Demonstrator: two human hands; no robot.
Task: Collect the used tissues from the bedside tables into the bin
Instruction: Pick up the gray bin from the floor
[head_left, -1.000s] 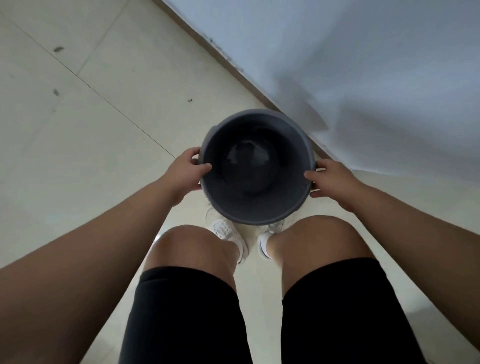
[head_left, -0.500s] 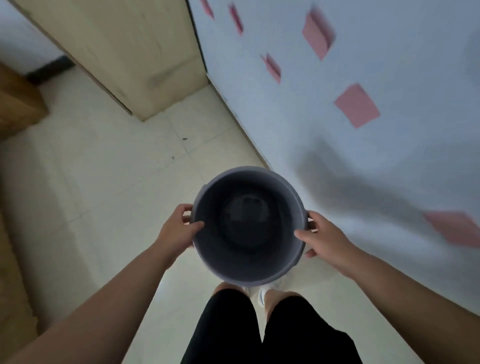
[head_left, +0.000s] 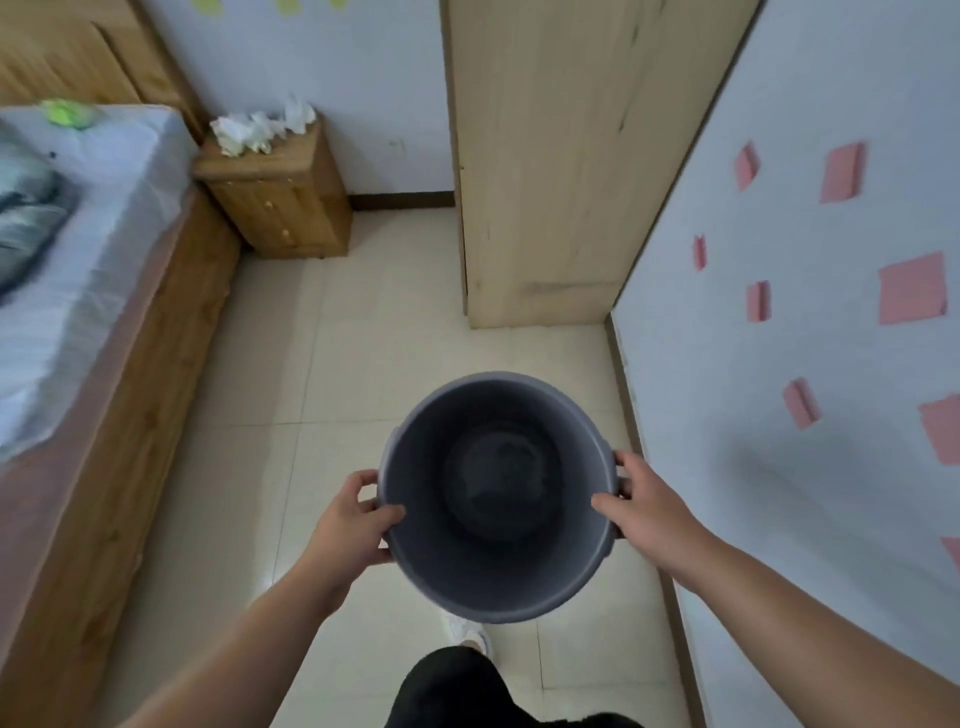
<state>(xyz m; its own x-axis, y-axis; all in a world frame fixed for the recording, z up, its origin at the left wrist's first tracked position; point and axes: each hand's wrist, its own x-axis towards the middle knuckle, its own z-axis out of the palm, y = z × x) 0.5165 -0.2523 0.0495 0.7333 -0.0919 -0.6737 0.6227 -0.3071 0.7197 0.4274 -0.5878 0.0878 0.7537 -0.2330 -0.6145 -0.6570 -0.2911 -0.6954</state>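
I've got the empty round grey plastic bin (head_left: 496, 496) gripped at its rim, left hand (head_left: 350, 517) and right hand (head_left: 647, 501) closed on it, crumpled white tissues (head_left: 260, 130) uncollected on the wooden bedside table (head_left: 280, 208) at eleven o'clock.

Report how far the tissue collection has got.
Done: nothing collected; the grey bin looks empty inside. In hand: left hand and right hand grip its rim, carrying it above the floor. Left: the crumpled tissues lie on the bedside table ahead, all to be binned.
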